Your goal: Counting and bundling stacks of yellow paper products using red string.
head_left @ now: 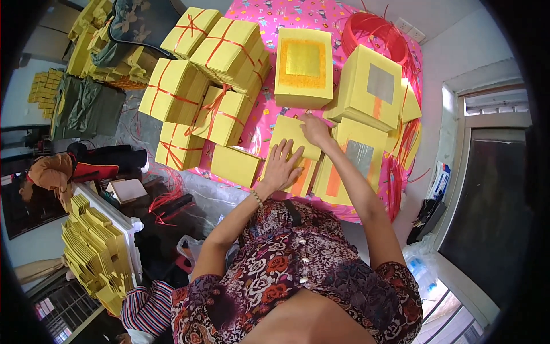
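Note:
A plain yellow sheet of joss paper [286, 131] lies in front of me on a stack with an orange patch [301, 179]. My left hand [279, 166] rests flat on its near part, fingers spread. At the sheet's far right corner, my right hand [314, 129] has its fingers bent together on the edge; the fingertips are partly hidden. Just beyond stands a stack with a gold square on orange [303, 60]. To the right, stacks with silver squares [381, 83] [360, 156] stand close by my right forearm.
Yellow bundles tied with red string [223, 114] are piled at the left of the pink patterned tablecloth [260, 129]. Coiled red string [375, 37] lies at the far right, loose strands hanging near the wall. People [54, 172] [148, 309] and more yellow stacks [97, 246] are at the left.

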